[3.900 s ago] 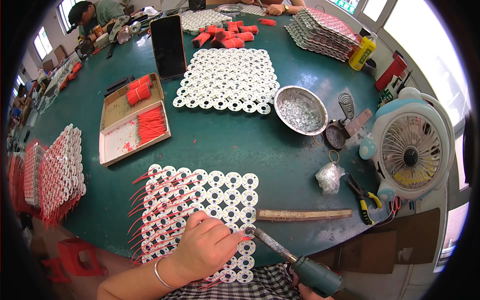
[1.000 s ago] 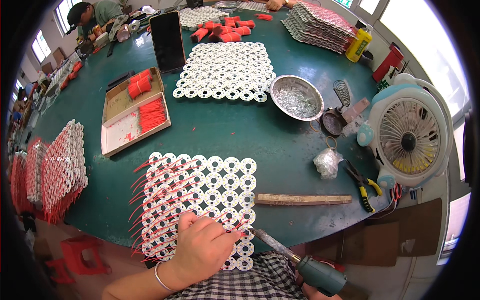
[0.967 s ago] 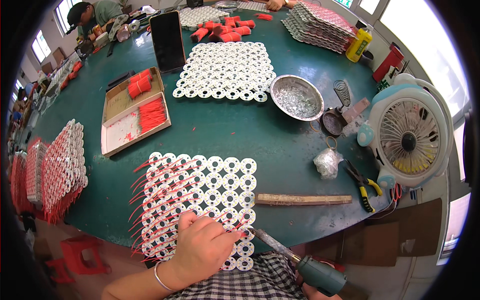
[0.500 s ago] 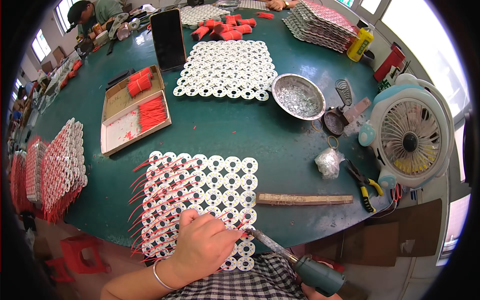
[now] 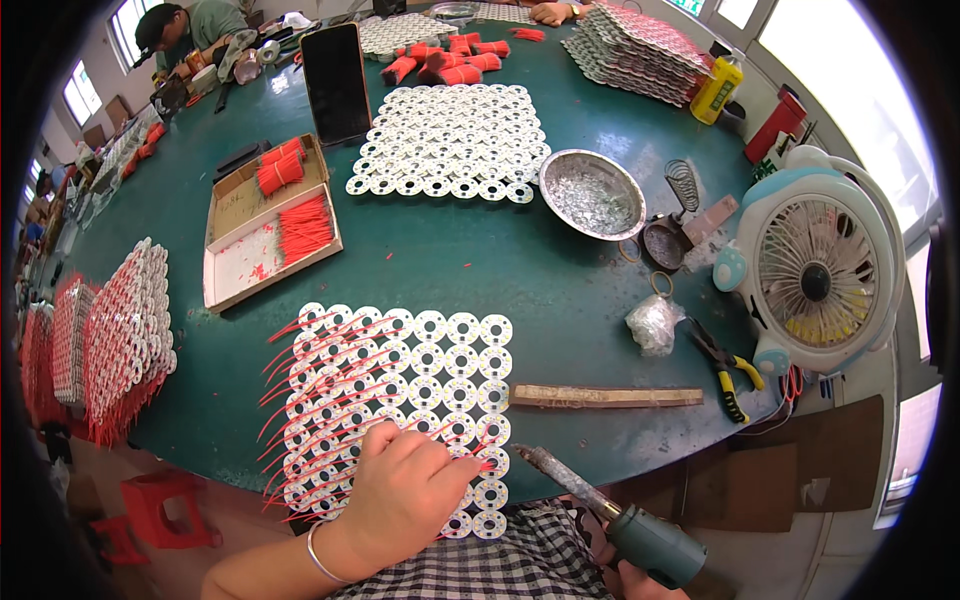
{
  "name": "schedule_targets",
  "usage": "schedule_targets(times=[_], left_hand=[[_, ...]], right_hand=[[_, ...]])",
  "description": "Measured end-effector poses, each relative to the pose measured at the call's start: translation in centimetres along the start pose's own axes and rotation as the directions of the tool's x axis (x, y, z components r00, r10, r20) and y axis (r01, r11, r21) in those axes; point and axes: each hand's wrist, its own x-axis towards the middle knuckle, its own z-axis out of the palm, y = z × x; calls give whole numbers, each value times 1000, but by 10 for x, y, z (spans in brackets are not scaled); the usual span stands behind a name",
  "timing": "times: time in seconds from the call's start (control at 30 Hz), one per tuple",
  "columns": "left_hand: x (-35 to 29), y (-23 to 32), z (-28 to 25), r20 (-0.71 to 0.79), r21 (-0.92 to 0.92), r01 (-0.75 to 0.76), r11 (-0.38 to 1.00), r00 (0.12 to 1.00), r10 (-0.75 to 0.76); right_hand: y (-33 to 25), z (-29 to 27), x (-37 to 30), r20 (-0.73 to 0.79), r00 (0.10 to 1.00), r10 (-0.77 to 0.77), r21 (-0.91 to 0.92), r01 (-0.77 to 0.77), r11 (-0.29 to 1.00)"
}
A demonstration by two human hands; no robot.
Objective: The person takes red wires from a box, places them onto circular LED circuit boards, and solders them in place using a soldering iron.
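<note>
A panel of round white circuit boards point(image 5: 461, 360) lies at the table's near edge, with thin red wires point(image 5: 310, 390) attached across its left columns. Over its lower part is my left hand point(image 5: 405, 495), fingers pinched; red wire pokes out at the fingertips, by a board in the right column. My right hand point(image 5: 640, 582), mostly hidden at the lower edge, grips the green handle of a soldering iron point(image 5: 655, 545). The iron's metal tip points up and left, just right of the panel and apart from it.
Right of the panel lies a wooden strip point(image 5: 605, 397), then pliers point(image 5: 735, 380), a fan point(image 5: 815, 280) and a metal bowl point(image 5: 592, 195). Beyond are a cardboard box point(image 5: 225, 275) of red wires, stacked panels point(image 5: 450, 140) and a phone point(image 5: 336, 85). Another person point(image 5: 200, 40) sits far left.
The soldering iron's tip has pulled away from the board, with the iron shifting right and slightly down. My left hand stays in nearly the same place.
</note>
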Motion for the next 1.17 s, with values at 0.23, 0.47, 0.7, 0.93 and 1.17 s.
schedule_targets(times=[0.23, 0.47, 0.7, 0.93, 1.17], left_hand=[[8, 15, -24, -53, 109, -9, 994, 998, 15], [0, 12, 2, -57, -22, -70, 997, 996, 69], [-3, 9, 7, -45, -38, -74, 997, 996, 72], [-2, 9, 6, -31, -51, -68, 996, 997, 66], [-1, 10, 7, -30, -70, -64, 995, 998, 62]], right_hand=[[-42, -3, 20, -105, 966, 238, 326, -193, 925], [-27, 5, 10, -141, 983, 116, 331, -63, 942], [-32, 0, 6, -49, 998, 44, -243, -55, 968], [-25, 1, 8, -34, 999, -15, -131, 10, 991], [-27, 0, 4, -15, 999, 48, -158, -49, 986]])
